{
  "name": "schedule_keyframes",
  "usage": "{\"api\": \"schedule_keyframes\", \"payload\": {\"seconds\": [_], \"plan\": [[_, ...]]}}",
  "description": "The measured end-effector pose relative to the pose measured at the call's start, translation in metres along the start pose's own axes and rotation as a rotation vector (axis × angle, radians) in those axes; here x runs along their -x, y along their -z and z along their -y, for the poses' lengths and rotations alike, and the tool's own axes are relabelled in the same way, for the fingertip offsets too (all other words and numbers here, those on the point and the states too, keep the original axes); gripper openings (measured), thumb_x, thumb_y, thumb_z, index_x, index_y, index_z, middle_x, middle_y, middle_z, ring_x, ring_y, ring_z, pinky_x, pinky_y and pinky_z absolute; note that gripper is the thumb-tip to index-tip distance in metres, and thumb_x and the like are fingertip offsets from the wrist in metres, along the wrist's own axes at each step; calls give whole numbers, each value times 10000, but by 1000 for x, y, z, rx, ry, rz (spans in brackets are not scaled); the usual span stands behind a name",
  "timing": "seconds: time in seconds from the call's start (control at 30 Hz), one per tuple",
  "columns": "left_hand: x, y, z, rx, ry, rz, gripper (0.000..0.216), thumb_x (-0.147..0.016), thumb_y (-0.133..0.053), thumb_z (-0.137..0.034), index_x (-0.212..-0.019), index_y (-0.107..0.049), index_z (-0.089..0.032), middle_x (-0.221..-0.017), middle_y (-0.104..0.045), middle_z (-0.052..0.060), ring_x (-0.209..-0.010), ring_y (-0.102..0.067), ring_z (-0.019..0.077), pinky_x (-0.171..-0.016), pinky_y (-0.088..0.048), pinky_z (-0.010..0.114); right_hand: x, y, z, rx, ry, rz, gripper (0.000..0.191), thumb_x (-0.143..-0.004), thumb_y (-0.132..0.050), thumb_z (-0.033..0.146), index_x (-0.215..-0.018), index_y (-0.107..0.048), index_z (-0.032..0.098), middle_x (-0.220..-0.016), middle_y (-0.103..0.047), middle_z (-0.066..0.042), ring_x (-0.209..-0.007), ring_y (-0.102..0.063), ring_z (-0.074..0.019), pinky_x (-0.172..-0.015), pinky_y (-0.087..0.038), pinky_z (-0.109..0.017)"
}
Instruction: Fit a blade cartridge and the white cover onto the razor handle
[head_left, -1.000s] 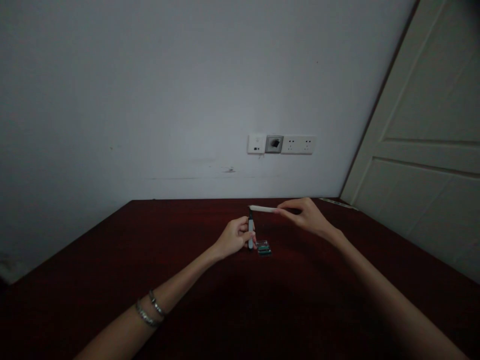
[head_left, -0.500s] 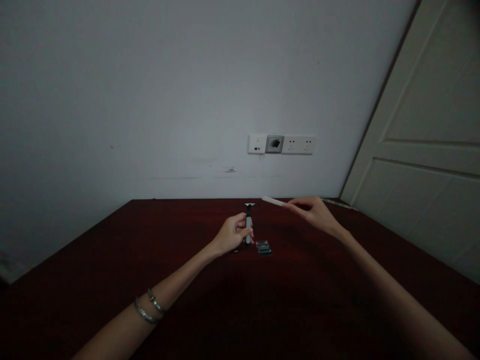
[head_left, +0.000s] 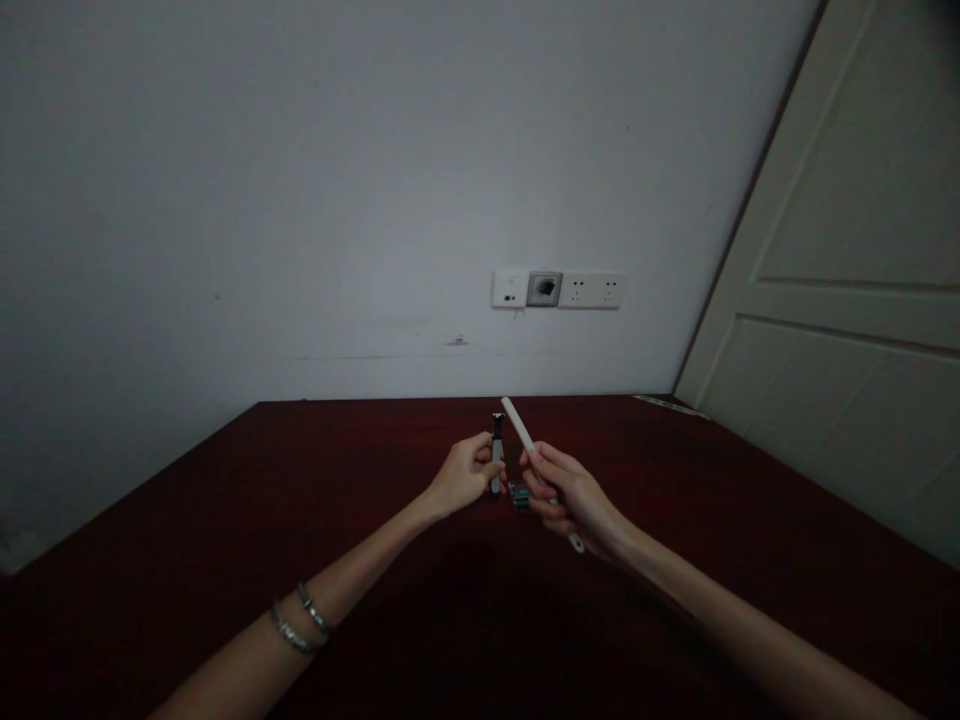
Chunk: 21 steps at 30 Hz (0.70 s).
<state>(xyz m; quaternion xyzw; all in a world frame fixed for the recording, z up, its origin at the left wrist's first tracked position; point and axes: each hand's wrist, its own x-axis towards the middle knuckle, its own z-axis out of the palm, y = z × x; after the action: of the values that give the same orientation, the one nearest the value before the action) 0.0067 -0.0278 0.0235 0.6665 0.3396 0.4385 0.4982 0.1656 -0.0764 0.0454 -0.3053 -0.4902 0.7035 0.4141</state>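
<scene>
My left hand [head_left: 463, 475] is closed around the grey handle of a razor [head_left: 496, 465], held upright with its dark neck and head at the top. In my right hand [head_left: 566, 490] is a slim white stick [head_left: 517, 424], tilted up to the left. The stick's lower end, with a small hole in it, pokes out below my fingers. Its upper end is close beside the razor head; I cannot tell whether they touch. Between my hands, a small clear case [head_left: 519, 496] with greenish contents lies on the table, partly hidden by my right fingers.
The dark red table [head_left: 360, 450] reaches back to a pale wall [head_left: 360, 200]. Wall sockets [head_left: 591, 290] sit above its back edge. A white panelled door [head_left: 847, 380] stands at the right, near a flat patterned strip [head_left: 670, 405] on the table.
My right hand has come down and left, bringing the white stick from nearly level to steeply tilted beside the razor. The razor has turned slightly, showing its head narrower.
</scene>
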Motion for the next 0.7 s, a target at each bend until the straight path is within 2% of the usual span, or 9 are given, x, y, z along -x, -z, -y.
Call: {"api": "schedule_keyframes", "payload": {"seconds": [0.17, 0.37, 0.53, 0.7], "plan": [[-1, 1, 1, 15, 0, -29, 157, -687, -596, -171, -793, -486, -138, -648, -587, 2, -558, -594, 128, -539, -473, 243, 8, -7, -12, -42, -34, -18, 321, -748, -570, 496, -790, -393, 231, -481, -284, 124, -332, -134, -15, -283, -78, -113], [1, -1, -3, 25, -6, 2, 153, -693, -600, -171, -799, -497, -134, -654, -587, 4, -559, -584, 116, -540, -460, 225, 1, -9, -9, -73, 59, -36, 349, -721, -597, 505, -775, -394, 226, -461, -268, 131, -333, -109, -11, -288, -71, -112], [-3, 4, -2, 22, -21, -41, 164, -675, -615, -172, -761, -479, -140, -639, -577, -4, -556, -582, 117, -530, -451, 216, 0, -14, -21, -47, 2, -18, 358, -724, -583, 528, -784, -393, 231, -463, -287, 132, -320, -133, -12, -276, -89, -110], [-2, 5, -2, 51, -37, 11, 186, -688, -616, -194, -813, -493, -131, -708, -592, 20, -594, -581, 118, -560, -460, 230, -4, -19, -17, -70, 111, -56, 371, -708, -607, 511, -756, -375, 225, -452, -278, 135, -322, -121, -10, -276, -82, -112]]}}
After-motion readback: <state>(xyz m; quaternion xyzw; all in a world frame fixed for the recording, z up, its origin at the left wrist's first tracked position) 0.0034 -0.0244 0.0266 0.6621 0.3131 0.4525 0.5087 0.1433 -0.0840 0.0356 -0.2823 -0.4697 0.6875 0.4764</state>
